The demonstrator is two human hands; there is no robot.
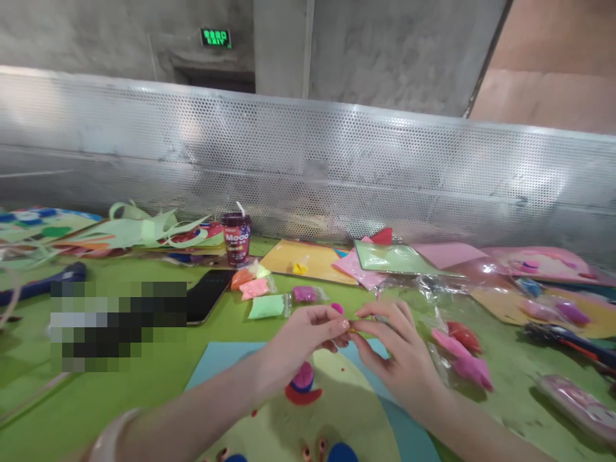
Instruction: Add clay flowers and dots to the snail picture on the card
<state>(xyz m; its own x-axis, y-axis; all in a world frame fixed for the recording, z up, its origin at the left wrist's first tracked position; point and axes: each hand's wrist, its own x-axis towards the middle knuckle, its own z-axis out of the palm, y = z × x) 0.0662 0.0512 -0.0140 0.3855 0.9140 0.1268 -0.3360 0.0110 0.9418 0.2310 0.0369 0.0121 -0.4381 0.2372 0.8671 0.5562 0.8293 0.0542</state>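
Note:
My left hand and my right hand meet fingertip to fingertip above a pale yellow clay disc on a light blue sheet. Between their pinched fingertips is a small yellow piece of modelling clay, mostly hidden by the fingers. Below my left hand, a pink and blue clay shape sits over a red curved strip on the disc. Blue clay rounds and small brown curled pieces show at the bottom edge. A magenta bit appears just behind my left fingers.
Behind my hands lie clay packets: green, pink and purple. A drink cup with a straw stands behind a black phone. Pink clay rests right. A perforated metal barrier lines the back.

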